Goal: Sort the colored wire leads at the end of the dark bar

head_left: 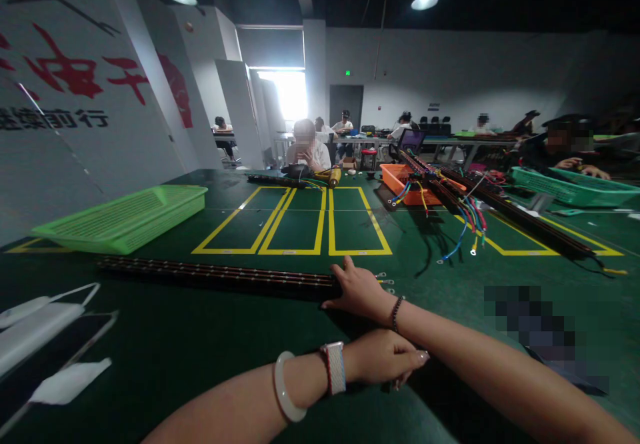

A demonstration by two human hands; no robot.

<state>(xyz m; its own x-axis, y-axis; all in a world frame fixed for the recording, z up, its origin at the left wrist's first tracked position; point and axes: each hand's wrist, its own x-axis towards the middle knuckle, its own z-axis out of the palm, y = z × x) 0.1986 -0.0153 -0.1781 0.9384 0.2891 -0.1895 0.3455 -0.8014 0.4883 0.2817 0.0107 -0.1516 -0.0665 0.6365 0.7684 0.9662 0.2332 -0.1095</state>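
Observation:
A long dark bundle of braided cable or harness (pixel 215 277) lies across the green table in front of me. My right hand (pixel 357 287), with a dark beaded bracelet, is closed around the bundle's right end. Small ring terminals (pixel 385 281) stick out just beyond that hand. Nearer to me, my left hand (pixel 387 361) is below my right wrist, fingers curled inward; what it holds, if anything, is hidden. The left wrist wears a woven watch band and a pale bangle.
A green basket (pixel 130 217) stands at the left. Yellow taped rectangles mark the table (pixel 435 317). At right are an orange basket (pixel 415 194) with cable bundles and a teal basket (pixel 575 191). White items (pixel 45 327) lie near left. People sit beyond.

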